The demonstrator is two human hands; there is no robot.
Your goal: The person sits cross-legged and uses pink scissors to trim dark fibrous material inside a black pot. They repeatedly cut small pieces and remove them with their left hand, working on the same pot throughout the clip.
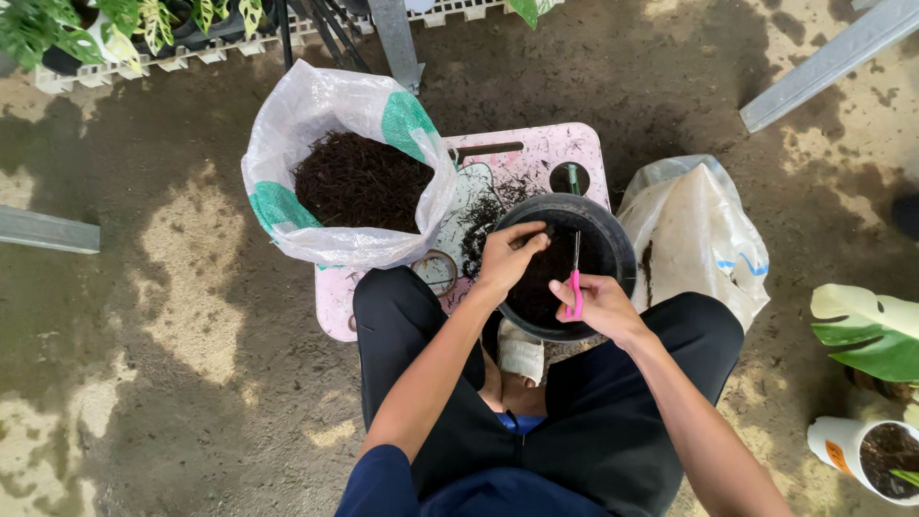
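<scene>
A black round pot (613, 239) partly filled with dark potting mix rests on a pink low table (574, 144) in front of my knees. My left hand (509, 257) reaches over the pot's near-left rim, fingers pinched together over the mix; what they pinch is too small to tell. My right hand (598, 306) is at the pot's near rim, shut on pink-handled scissors (574, 278) whose blades point up into the pot.
A white woven sack (325, 115) full of dark fibrous mix stands left of the pot. Another pale sack (704, 235) lies to the right. Potted plants (866, 335) sit at right, a plant tray (144, 29) at top left, and metal posts (833, 62) cross the dirt floor.
</scene>
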